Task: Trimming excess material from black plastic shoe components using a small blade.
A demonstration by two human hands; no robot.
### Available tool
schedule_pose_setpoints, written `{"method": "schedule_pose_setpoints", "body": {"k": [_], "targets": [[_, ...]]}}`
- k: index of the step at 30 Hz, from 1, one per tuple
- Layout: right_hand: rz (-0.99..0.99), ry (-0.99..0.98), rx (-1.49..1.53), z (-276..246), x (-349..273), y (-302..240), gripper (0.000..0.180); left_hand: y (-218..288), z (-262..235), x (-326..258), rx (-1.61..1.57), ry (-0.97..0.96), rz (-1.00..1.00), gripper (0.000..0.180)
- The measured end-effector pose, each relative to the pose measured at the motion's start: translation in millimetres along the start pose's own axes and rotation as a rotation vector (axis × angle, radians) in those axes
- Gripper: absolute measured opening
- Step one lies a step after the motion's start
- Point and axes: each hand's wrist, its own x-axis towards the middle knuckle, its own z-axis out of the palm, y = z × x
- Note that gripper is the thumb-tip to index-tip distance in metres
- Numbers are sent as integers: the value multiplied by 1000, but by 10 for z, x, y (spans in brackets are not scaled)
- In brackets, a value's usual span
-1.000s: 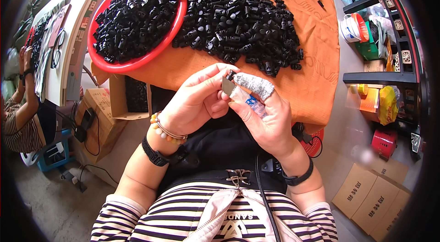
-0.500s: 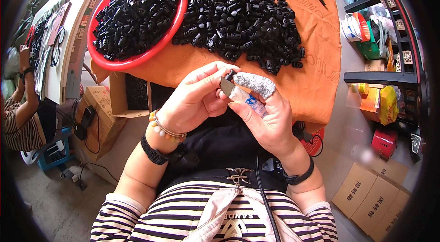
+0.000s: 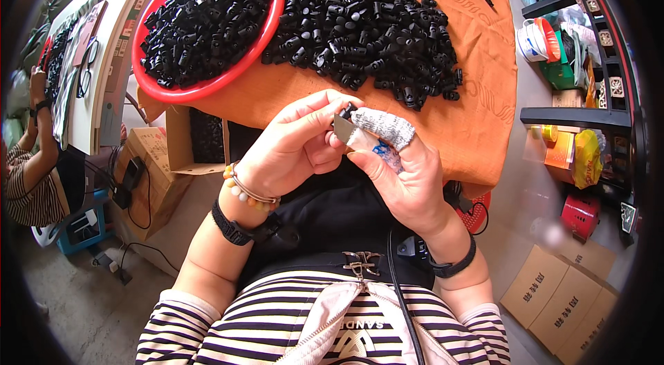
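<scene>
Fingers of left hand (image 3: 294, 147) & right hand (image 3: 401, 175) are pinching shut on a small black plastic part (image 3: 348, 111) w/ a grey blade-like piece (image 3: 342, 128), held just above lap, near table edge. Right forefinger is wearing a knit finger cot (image 3: 387, 126). Beyond: loose pile of black parts (image 3: 366, 19) lying on orange cloth (image 3: 484, 88), red basin (image 3: 207, 85) sitting beside it.

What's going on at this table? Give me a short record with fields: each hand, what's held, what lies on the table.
left hand: pinches a small black plastic part at its fingertips
right hand: meets the left at the part; one finger in a grey wrap
table: orange cloth
on cloth: loose pile of black plastic parts; round red plastic basin full of the same
</scene>
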Motion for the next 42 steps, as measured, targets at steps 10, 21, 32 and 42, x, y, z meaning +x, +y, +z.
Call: {"method": "schedule_pose_setpoints", "body": {"k": [10, 21, 32, 42], "targets": [[-2, 16, -53, -3, 7, -14, 29, 0, 9, 2, 11, 16, 4, 25], [17, -34, 150, -14, 12, 2, 34, 0, 26, -6, -16, -17, 13, 24], [28, -13, 21, -25, -17, 9, 36, -19, 122, -10, 85, 38, 94, 25], [-42, 4, -48, -25, -1, 48, 31, 1, 138, -10, 91, 56, 99, 22]]}}
